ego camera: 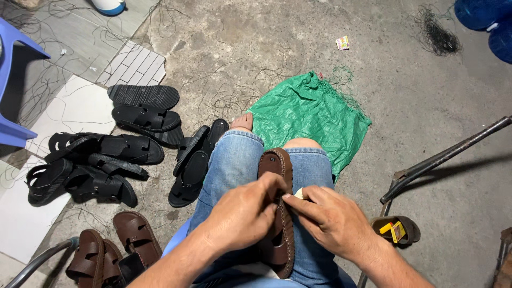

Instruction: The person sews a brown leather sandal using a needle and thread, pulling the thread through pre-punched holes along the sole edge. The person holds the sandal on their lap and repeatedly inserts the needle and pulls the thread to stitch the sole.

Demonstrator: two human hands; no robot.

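Across the lap, brown sandal (pixel 280 213) pinched at its stitched edge by left hand (pixel 242 216) and right hand (pixel 333 221). Looks light, bendy, grippy; best held by the rim.

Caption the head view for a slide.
Both hands, left hand and right hand, pinch a brown sandal on the lap; black sandals on the floor.

Floor as I see it from the head view: rough grey concrete floor (pixel 426 106), with pale tiles (pixel 80 106) at the left. On it I note a heap of black sandals (pixel 106 154) spanning tile and concrete, and brown sandals (pixel 114 250) at lower left. A green woven sack (pixel 314 114) lies flat mid-frame. Loose dark threads (pixel 434 34) are scattered about, and a small paper scrap (pixel 342 42) lies near the top. A bare foot (pixel 244 122) rests just beside the sack.
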